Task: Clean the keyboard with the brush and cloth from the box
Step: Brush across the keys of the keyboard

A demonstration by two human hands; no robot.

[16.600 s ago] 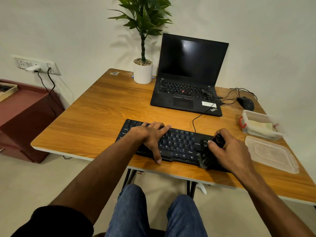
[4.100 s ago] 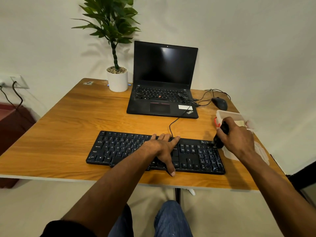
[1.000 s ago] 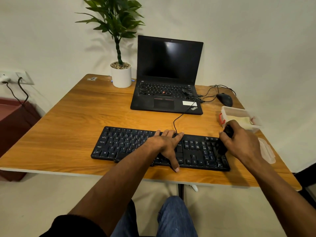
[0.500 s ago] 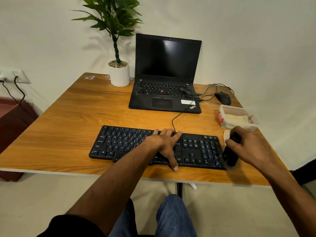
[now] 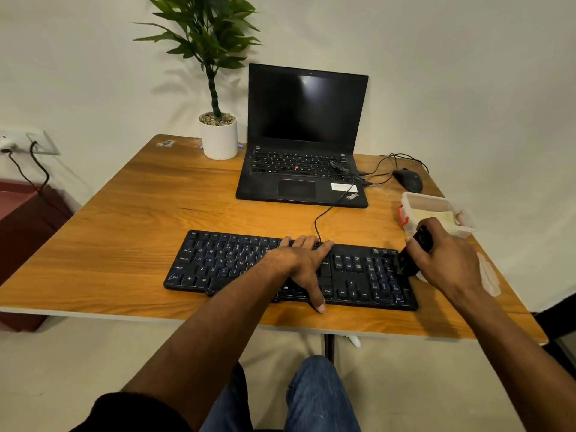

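Note:
A black keyboard [image 5: 224,263] lies along the front of the wooden table [image 5: 131,219]. My left hand [image 5: 299,260] rests flat on its middle keys with the fingers spread and the thumb over the front edge. My right hand [image 5: 445,260] grips a black brush [image 5: 410,263], whose bristles touch the keys at the keyboard's far right end. Behind that hand stands the clear plastic box [image 5: 417,202] with a pale yellow cloth [image 5: 436,217] inside.
An open black laptop [image 5: 302,135] stands behind the keyboard, with a potted plant [image 5: 218,132] to its left and a black mouse [image 5: 408,179] with cables to its right. The box's clear lid [image 5: 489,277] lies by the table's right edge.
My right hand has brought the brush back from the keyboard's front right corner up to its right end near the box. The left hand stays on the keys.

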